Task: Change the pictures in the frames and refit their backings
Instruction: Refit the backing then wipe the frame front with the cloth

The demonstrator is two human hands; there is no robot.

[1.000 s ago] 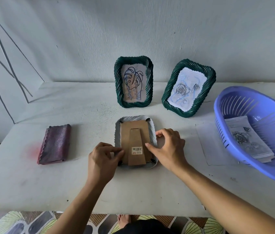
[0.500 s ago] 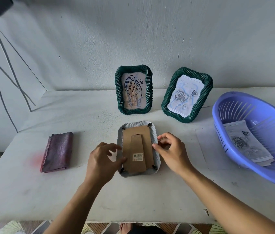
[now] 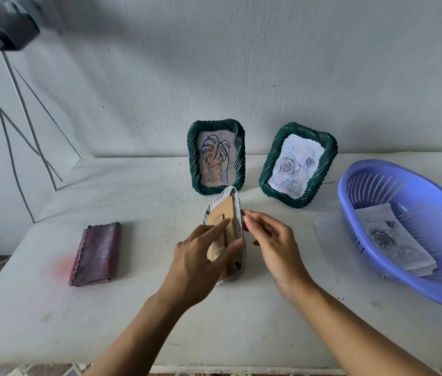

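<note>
— What's the setting?

— A rough white wall [image 3: 241, 63] behind a white bench [image 3: 133, 308]. A blurred dark camera [image 3: 8, 25] on thin legs sits top left.

— Where's the frame being worked on?

— The white frame [image 3: 219, 198] is in the middle of the bench, near the front. It is tipped up on edge, so it shows almost side-on. Its cardboard backing [image 3: 221, 213] faces the left hand [image 3: 200, 256] and sits inside the rim. A small dark tab shows at the lower corner.

— And the fingers?

— The left fingers [image 3: 218, 227] lie across the backing, with the thumb reaching over to the rim, gripping the frame. The right hand [image 3: 271, 240] holds nothing. Its fingers are loosely spread, tips just beside the frame's far edge; I can't tell whether they touch it.

— What else is there?

— Two frames stand by the wall. The left green frame [image 3: 193, 158] shows a leaf drawing and the right green frame [image 3: 320, 175], tilted, shows roses. At the right is a purple basket [image 3: 350, 213] with rose prints [image 3: 393, 240] inside, and a pale sheet [image 3: 328, 232] lies flat beside it. A folded maroon cloth [image 3: 96, 253] lies well to the left.
</note>
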